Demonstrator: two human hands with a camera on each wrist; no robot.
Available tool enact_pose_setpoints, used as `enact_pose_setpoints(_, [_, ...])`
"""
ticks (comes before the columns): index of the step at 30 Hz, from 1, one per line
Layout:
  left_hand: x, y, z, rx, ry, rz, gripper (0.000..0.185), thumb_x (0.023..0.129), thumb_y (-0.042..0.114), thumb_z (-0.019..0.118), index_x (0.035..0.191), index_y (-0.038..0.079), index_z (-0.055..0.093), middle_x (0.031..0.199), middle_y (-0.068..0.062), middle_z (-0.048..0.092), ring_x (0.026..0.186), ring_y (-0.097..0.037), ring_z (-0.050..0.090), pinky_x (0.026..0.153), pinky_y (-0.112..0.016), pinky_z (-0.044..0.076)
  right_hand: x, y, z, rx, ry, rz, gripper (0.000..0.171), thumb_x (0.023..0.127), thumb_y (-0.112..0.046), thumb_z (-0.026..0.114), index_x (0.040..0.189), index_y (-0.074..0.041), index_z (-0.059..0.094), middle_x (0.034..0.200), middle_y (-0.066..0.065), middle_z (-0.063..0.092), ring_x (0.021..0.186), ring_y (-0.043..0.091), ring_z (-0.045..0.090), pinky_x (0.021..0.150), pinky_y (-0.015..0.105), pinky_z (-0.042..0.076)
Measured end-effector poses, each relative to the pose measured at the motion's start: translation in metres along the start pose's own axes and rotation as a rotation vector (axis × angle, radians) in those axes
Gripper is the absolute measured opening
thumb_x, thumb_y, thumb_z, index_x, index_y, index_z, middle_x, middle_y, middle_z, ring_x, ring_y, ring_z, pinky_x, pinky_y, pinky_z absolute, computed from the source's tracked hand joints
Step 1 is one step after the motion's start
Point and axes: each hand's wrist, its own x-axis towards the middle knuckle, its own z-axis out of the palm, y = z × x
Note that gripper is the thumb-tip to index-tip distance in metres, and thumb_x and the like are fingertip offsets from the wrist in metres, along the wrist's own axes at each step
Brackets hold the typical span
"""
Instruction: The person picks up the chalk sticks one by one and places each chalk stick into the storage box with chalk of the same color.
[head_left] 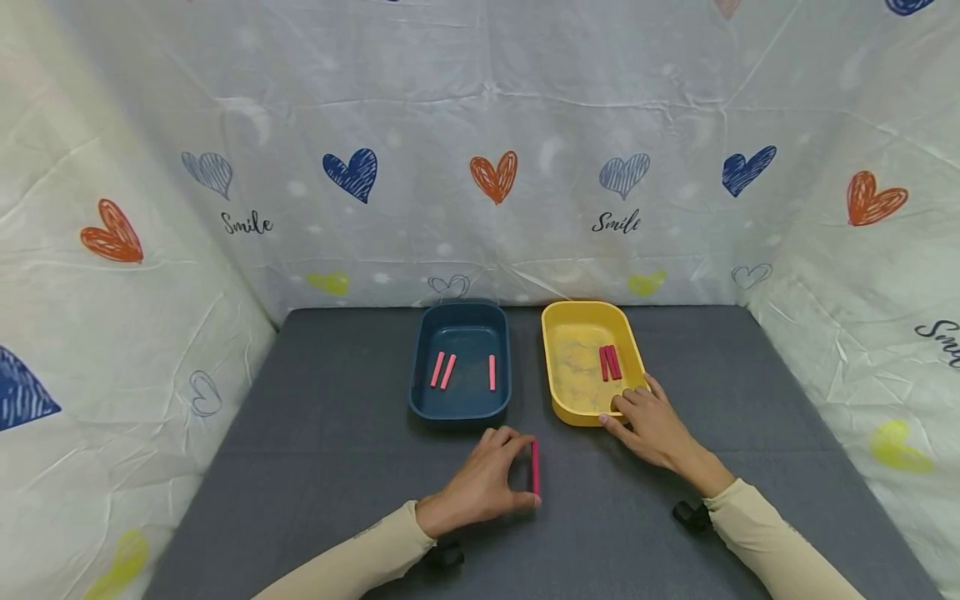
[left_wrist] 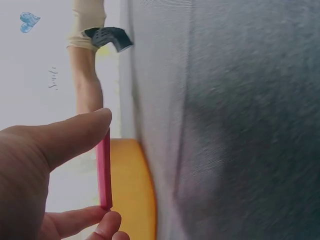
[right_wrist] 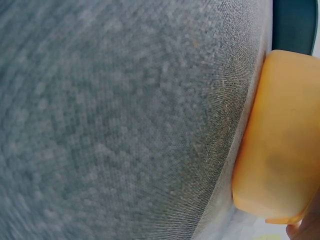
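In the head view my left hand (head_left: pixel 483 482) pinches a crimson stick (head_left: pixel 536 468) by its two ends, thumb at one and fingertips at the other. The left wrist view shows the same slim, straight-sided stick (left_wrist: pixel 104 172) close up, held above the grey surface. My right hand (head_left: pixel 651 423) holds the near right corner of a yellow tray (head_left: pixel 558 379), with fingers over its rim and the thumb at the near side. Inside that tray lie two crimson sticks (head_left: pixel 610 362) side by side. The right wrist view shows mostly the tray's outer wall (right_wrist: pixel 277 145).
Left of the yellow tray stands a dark blue tray (head_left: pixel 461 407) with three lighter pink sticks (head_left: pixel 492 372) in it. Both trays sit near the back of the grey-covered table (head_left: pixel 337 467). A white cloth (head_left: pixel 420 100) with printed hearts hangs behind and at both sides.
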Motion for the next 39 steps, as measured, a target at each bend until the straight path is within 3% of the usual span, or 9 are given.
enact_pose_setpoints(16, [0.004,0.019,-0.037,-0.038,0.071,-0.048,0.082,0.074,0.038,0.086,0.144,0.017,0.049,0.130,-0.001,0.052,0.113,-0.017,0.044,0.093,-0.039,0.051,0.000,0.002,0.000,0.005,-0.002,-0.002,0.024,0.096,-0.042,0.059,0.084,-0.022,0.058,0.080,-0.004,0.058,0.082,0.020,0.057,0.117,0.059,0.021])
enact_pose_setpoints(25, [0.013,0.020,-0.055,-0.062,0.112,-0.041,0.083,0.075,0.040,0.085,0.146,0.020,0.046,0.134,0.000,0.049,0.116,-0.017,0.044,0.095,-0.040,0.050,0.000,0.002,0.001,0.013,0.010,-0.009,0.022,0.096,-0.041,0.060,0.085,-0.022,0.059,0.078,-0.005,0.056,0.082,0.020,0.056,0.117,0.059,0.021])
enact_pose_setpoints(34, [0.026,0.017,-0.072,-0.212,0.083,-0.010,0.082,0.078,0.040,0.083,0.147,0.020,0.043,0.140,-0.006,0.046,0.125,-0.029,0.050,0.096,-0.043,0.053,0.001,0.003,0.002,0.009,0.008,-0.007,0.023,0.096,-0.041,0.060,0.084,-0.022,0.059,0.080,-0.004,0.059,0.083,0.021,0.057,0.118,0.058,0.020])
enact_pose_setpoints(39, [0.033,0.017,-0.073,-0.233,0.100,0.002,0.081,0.078,0.041,0.083,0.146,0.021,0.044,0.136,-0.004,0.048,0.118,-0.030,0.052,0.092,-0.041,0.052,0.001,0.002,0.001,0.009,0.002,-0.005,0.023,0.096,-0.041,0.060,0.084,-0.021,0.059,0.080,-0.004,0.059,0.082,0.021,0.057,0.118,0.057,0.020])
